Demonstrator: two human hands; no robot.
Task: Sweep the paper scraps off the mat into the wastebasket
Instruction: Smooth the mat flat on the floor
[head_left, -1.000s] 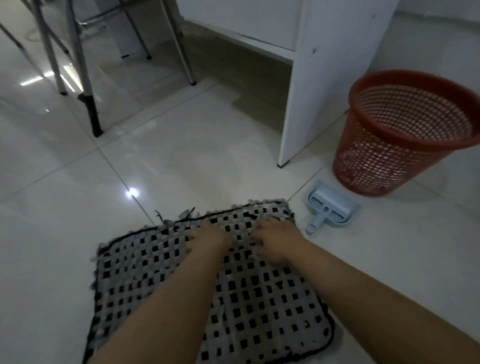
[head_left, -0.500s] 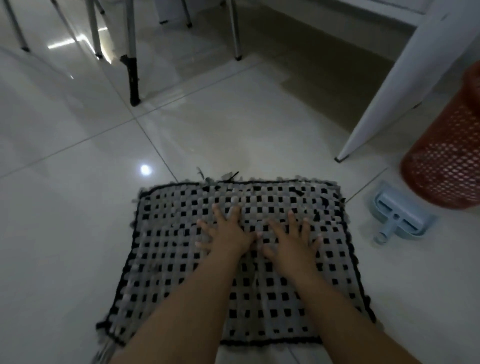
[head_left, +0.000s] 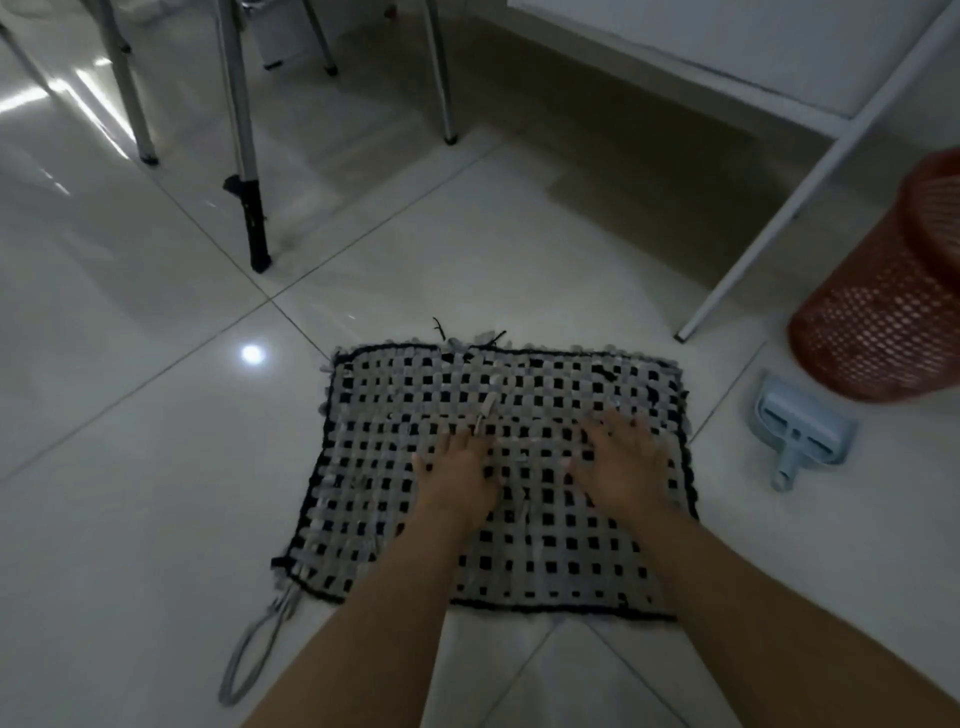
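Both hands lie palm-down on the mat (head_left: 498, 467), which sits flat on the pale tiled floor (head_left: 156, 493). The left hand (head_left: 460, 475) has its fingers spread and rests near the middle of the weave; the right hand (head_left: 626, 465) is spread too, flat on the right half, though its fingertips are blurred. Neither hand pinches or holds anything that can be made out.

The paper scraps are hard to tell from the grey-and-black weave in this dim light — one pale strip (head_left: 485, 413) just beyond the left fingertips may be a scrap, or a loose tuft of the mat. The wastebasket (head_left: 878, 312), an orange mesh bin, stands on the floor to the right, well apart from the mat. A small blue dustpan (head_left: 802, 428) lies between the two, just beside the mat's right edge, untouched.

Judging from this, the task looks to be at an early stage: the hands seem to be gathering or smoothing across the surface, nothing is scooped up, and nothing can be seen inside the bin. What is left — collecting the scraps, getting them onto the dustpan or into a hand, and tipping them into the wastebasket.
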